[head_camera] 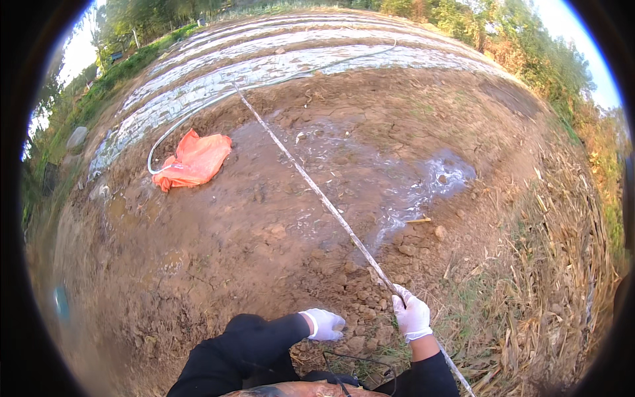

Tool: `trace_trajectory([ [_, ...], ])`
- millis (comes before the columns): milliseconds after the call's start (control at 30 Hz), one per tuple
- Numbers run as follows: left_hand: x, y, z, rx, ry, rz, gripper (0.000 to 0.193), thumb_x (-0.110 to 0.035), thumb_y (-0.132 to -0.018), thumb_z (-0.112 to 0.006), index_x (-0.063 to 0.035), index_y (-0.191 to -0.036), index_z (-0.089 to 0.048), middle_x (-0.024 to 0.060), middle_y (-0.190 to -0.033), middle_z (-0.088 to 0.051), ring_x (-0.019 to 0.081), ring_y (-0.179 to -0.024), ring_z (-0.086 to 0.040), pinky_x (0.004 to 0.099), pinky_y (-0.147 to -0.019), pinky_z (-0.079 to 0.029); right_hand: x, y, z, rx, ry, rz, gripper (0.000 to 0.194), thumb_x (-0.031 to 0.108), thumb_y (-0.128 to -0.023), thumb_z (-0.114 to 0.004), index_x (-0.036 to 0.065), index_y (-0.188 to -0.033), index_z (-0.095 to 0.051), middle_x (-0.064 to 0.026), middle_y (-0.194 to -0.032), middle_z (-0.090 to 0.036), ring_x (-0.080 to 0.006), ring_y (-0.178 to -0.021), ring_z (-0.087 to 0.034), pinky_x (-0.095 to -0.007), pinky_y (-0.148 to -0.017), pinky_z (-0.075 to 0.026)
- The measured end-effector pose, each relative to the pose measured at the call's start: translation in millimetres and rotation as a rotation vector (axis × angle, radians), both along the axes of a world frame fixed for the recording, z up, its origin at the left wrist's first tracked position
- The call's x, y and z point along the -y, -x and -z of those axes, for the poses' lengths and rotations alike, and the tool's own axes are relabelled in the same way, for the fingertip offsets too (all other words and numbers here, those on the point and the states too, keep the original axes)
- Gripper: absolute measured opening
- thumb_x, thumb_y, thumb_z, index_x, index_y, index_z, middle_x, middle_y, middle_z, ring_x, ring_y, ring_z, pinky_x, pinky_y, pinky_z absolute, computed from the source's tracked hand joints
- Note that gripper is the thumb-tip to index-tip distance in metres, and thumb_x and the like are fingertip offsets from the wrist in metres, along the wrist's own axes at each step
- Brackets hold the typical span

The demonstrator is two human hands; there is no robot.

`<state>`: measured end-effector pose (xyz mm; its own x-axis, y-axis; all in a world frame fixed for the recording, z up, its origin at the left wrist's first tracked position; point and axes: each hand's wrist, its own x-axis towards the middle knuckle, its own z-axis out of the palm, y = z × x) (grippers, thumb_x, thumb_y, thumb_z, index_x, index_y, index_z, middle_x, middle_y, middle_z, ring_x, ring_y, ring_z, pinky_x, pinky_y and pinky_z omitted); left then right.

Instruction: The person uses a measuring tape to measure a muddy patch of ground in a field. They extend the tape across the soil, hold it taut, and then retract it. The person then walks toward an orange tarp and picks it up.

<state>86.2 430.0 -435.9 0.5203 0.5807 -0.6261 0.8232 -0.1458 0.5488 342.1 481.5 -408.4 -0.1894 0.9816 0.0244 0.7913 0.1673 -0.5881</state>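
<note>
A white disposable glove covers my right hand [412, 314], which is closed around a long, thin, pale wooden pole [322, 196]. The pole slants from the bottom right, past my hand, across the muddy ground to the edge of the plastic-covered beds. My left hand [324, 325], gloved alike, hangs to the left of the pole, apart from it, with its fingers loosely curved and nothing visible in it. An orange-red plastic sheet or bag [198, 158] lies crumpled on the mud at the left, with the end of a pale hose [171, 133] on it.
Wet mud with a whitish, foamy puddle [439, 178] spreads before me. Beyond it run beds covered in plastic film [278, 62]. Dry corn stalks [555, 278] lie at the right, near clods of soil [408, 249]. A pale rock [77, 138] stands at the left edge.
</note>
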Motion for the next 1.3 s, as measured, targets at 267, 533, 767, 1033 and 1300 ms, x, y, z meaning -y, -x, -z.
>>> trace_trajectory([
  [267, -1, -1, 9, 0.001, 0.03, -0.031, 0.064, -0.049, -0.091, -0.055, -0.0145, -0.145, -0.046, 0.0139, -0.123, -0.066, 0.0331, -0.114, -0.061, 0.0391, -0.098, -0.047, 1, 4, 1, 0.024, 0.013, -0.064, 0.03, 0.03, -0.093, -0.059, 0.017, -0.12, -0.067, -0.0163, -0.098, -0.071, -0.0346, -0.088, -0.068, -0.0414, -0.08, -0.054],
  [533, -1, -3, 8, -0.027, 0.071, -0.054, 0.064, -0.047, -0.091, -0.056, -0.0138, -0.145, -0.046, 0.0126, -0.122, -0.067, 0.0326, -0.113, -0.062, 0.0391, -0.096, -0.047, 7, 10, -3, 0.043, 0.082, -0.132, 0.031, 0.031, -0.093, -0.06, 0.017, -0.119, -0.068, -0.0155, -0.098, -0.071, -0.0334, -0.087, -0.069, -0.0407, -0.079, -0.054],
  [767, 1, 1, 15, -0.038, 0.062, -0.079, 0.062, -0.046, -0.09, -0.058, -0.0112, -0.142, -0.049, 0.0131, -0.12, -0.067, 0.0323, -0.111, -0.063, 0.0391, -0.095, -0.048, 12, 16, 1, 0.071, 0.088, -0.181, 0.031, 0.033, -0.092, -0.061, 0.017, -0.117, -0.069, -0.0144, -0.099, -0.071, -0.0327, -0.087, -0.069, -0.0406, -0.079, -0.055],
  [1033, 1, 4, 14, -0.033, 0.059, -0.087, 0.061, -0.046, -0.09, -0.058, -0.0101, -0.14, -0.051, 0.0161, -0.123, -0.065, 0.0345, -0.114, -0.061, 0.0398, -0.097, -0.047, 13, 17, 9, 0.058, 0.051, -0.226, 0.031, 0.033, -0.092, -0.061, 0.017, -0.116, -0.07, -0.0145, -0.097, -0.071, -0.0331, -0.085, -0.069, -0.0412, -0.078, -0.055],
  [1300, 5, 8, 6, 0.0, 0.027, -0.134, 0.058, -0.052, -0.091, -0.053, -0.0135, -0.133, -0.058, 0.0165, -0.122, -0.065, 0.0353, -0.113, -0.062, 0.0419, -0.095, -0.047, 14, 21, 7, 0.072, 0.057, -0.235, 0.031, 0.033, -0.092, -0.061, 0.016, -0.116, -0.07, -0.0148, -0.095, -0.071, -0.0334, -0.083, -0.069, -0.0411, -0.075, -0.055],
])
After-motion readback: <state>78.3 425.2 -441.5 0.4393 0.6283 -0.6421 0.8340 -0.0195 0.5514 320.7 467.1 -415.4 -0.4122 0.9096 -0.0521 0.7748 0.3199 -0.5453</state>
